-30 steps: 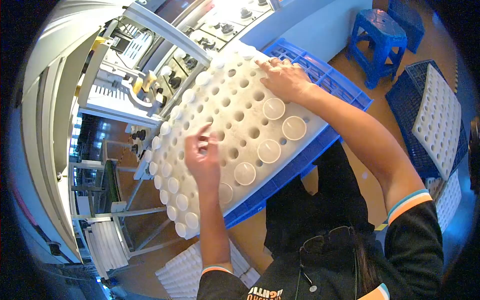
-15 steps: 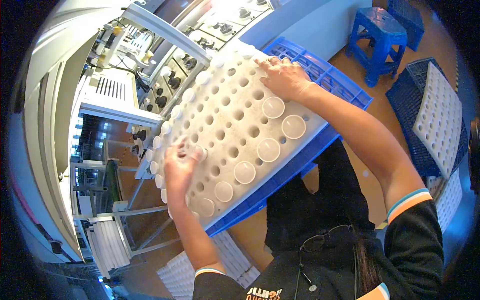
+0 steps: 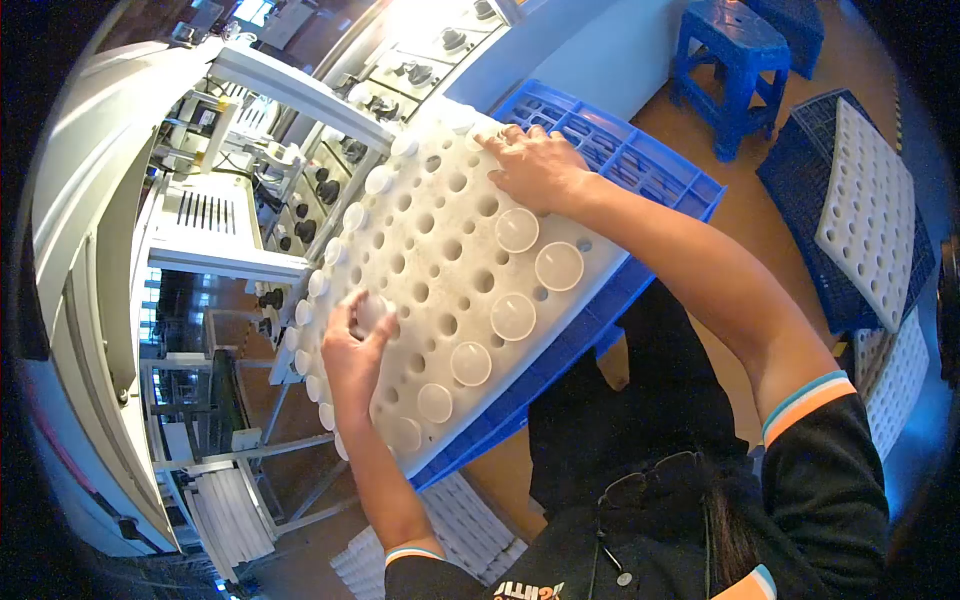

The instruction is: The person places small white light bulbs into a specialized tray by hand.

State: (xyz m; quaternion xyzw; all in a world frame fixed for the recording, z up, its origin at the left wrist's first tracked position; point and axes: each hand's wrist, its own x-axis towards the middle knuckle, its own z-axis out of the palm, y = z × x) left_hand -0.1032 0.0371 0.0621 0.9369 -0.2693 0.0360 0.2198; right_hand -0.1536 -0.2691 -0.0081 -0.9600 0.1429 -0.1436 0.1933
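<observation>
A thick white foam tray (image 3: pixel 450 225) with rows of round holes lies tilted in front of me. My left hand (image 3: pixel 352 345) is closed, thumb and fingers around a translucent white round cover (image 3: pixel 375 314) just over the tray's left part. At the far end, the fingertips of my right hand (image 3: pixel 540 172) are on another white round cover (image 3: pixel 480 136); its lower part is hidden. A row of covers (image 3: pixel 354 216) lines the tray's left edge. Several more, such as a translucent cover (image 3: pixel 513 316), sit along the near right edge.
A blue plastic crate (image 3: pixel 672 172) is beneath the tray. Lit machinery with a metal frame (image 3: pixel 225 262) stands at left. At right are a blue stool (image 3: pixel 735 45) and a dark crate (image 3: pixel 790 170) with another holed white tray (image 3: pixel 868 215). More white trays (image 3: pixel 440 535) lie below.
The view has shifted slightly, moving the tray a little left and down in the picture. My left hand's cover now shows more clearly, and a cover has come into sight at my right fingertips.
</observation>
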